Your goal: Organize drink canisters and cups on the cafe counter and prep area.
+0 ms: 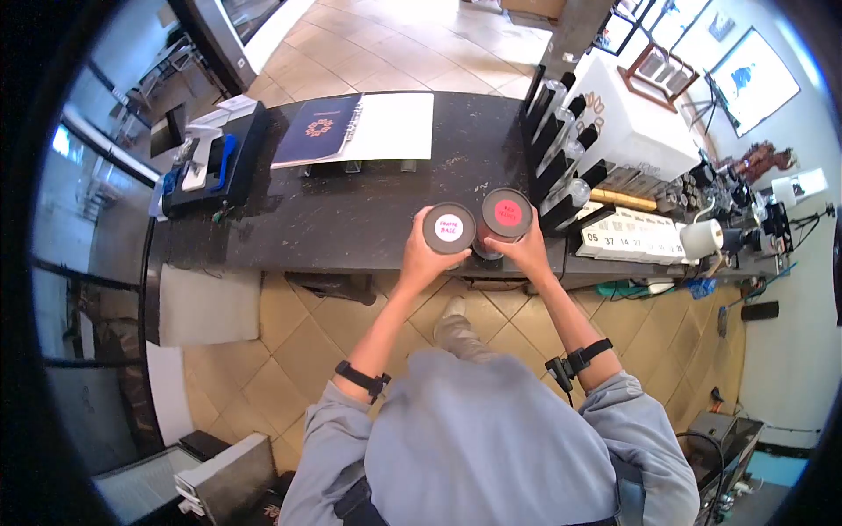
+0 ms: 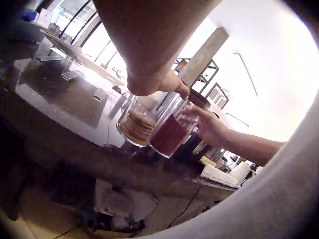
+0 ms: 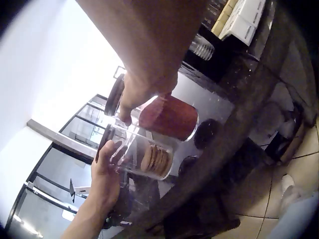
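Observation:
Two clear jars with dark round lids are held side by side at the counter's near edge. My left hand (image 1: 421, 259) grips the white-labelled jar (image 1: 449, 230), its fingers and thumb around the upper part. Low inside it shows a stack of round, brown, cookie-like pieces (image 2: 138, 127). Around the red-labelled jar (image 1: 507, 210) my right hand (image 1: 530, 254) curls in the same way. Red contents (image 2: 169, 137) fill the lower part of that jar. In the right wrist view both jars appear tilted, close beside each other.
On the dark counter (image 1: 351, 215) a notebook (image 1: 316, 131) lies beside a white sheet (image 1: 395, 127) at the back. A black tray (image 1: 237, 162) with a blue item stands left. To the right are a black rack (image 1: 561, 145), a white box (image 1: 636, 123) and a numbered white strip (image 1: 627, 237).

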Motion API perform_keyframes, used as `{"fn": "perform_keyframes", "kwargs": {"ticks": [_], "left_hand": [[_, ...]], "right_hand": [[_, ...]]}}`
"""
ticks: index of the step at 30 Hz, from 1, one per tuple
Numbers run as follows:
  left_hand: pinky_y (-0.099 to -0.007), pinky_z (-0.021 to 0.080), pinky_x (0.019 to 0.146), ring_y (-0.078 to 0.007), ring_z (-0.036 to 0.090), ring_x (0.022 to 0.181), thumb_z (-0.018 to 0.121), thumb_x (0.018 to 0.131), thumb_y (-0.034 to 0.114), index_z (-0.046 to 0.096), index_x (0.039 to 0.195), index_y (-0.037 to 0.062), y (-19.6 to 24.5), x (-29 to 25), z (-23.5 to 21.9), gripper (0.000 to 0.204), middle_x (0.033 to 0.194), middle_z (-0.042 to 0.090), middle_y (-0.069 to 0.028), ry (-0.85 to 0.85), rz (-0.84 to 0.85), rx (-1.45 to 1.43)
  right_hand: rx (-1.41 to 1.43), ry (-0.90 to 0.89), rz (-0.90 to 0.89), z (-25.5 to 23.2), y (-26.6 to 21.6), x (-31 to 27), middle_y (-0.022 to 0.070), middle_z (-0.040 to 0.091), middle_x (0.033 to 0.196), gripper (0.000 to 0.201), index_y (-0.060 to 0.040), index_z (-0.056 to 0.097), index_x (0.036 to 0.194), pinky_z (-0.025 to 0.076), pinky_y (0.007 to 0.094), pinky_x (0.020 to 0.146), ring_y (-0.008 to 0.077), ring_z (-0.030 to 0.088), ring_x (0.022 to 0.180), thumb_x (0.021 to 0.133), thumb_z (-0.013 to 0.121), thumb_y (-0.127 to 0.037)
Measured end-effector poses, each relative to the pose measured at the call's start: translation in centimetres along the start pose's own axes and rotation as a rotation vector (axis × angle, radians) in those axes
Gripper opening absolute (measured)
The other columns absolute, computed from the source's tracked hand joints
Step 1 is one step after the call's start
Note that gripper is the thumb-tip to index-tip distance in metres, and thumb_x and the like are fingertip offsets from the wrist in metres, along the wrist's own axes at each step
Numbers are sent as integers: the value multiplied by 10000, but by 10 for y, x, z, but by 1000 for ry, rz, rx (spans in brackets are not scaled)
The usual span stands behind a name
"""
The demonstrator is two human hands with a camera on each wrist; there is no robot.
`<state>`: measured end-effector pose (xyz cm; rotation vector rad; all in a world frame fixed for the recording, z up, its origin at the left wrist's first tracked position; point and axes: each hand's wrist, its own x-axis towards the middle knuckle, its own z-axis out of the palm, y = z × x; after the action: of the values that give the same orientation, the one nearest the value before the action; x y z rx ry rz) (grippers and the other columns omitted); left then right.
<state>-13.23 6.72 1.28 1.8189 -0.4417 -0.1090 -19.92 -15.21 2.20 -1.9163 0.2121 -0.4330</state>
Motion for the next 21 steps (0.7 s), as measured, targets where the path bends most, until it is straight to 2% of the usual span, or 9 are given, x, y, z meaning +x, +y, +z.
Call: {"fn": "perform_keyframes", "kwargs": {"ticks": [2,3,5,11,17,20,21], "left_hand": [[-414,502,985,-308,628,1172,948,611,250,388,1397,45,-4,26,11,986,1244,637,-169,-1,59,-14],[-384,497,1005,-245,621,1175,958,622,271,405,1398,44,-3,37,15,980,1252,641,-146,-19,45,-31],[-383,497,1004,-242,621,1170,957,623,264,407,1396,45,-7,56,21,974,1249,639,-142,-44,27,5],[-371,492,1007,-227,602,1190,952,634,243,400,1400,46,-8,97,39,965,1275,610,-140,-58,-37,91],[-367,482,1026,-218,589,1203,956,624,187,372,1414,41,-31,110,55,993,1293,593,-129,-56,-55,26],[-368,477,1038,-216,583,1210,960,619,178,349,1425,38,-31,112,57,1021,1303,586,-129,-62,-73,-26],[-369,475,1042,-219,581,1213,960,621,181,340,1428,38,-33,114,57,1028,1310,583,-131,-70,-57,-14]], "right_hand": [[5,21,22,-3,7,12,143,610,1292,933,-12,413,1390,457,361,1045,226,592,1207,645,932,-228],[12,20,46,-5,9,18,146,609,1296,949,-12,404,1402,457,364,1047,230,592,1210,643,933,-224],[29,22,101,-6,19,21,148,607,1301,966,-13,395,1415,457,367,1048,235,592,1213,640,934,-221],[40,-8,120,-13,50,57,158,606,1305,1022,-24,354,1451,462,381,1051,255,591,1225,624,931,-185],[124,-10,165,-17,60,73,162,598,1318,1036,-35,332,1473,457,380,1058,262,585,1236,628,918,-154],[169,-38,190,-18,67,74,162,538,1372,1041,-40,339,1475,436,391,1080,276,537,1286,616,918,-141],[24,-8,83,-18,69,75,159,499,1397,1049,-42,340,1479,419,398,1096,284,505,1310,609,918,-135]]}}
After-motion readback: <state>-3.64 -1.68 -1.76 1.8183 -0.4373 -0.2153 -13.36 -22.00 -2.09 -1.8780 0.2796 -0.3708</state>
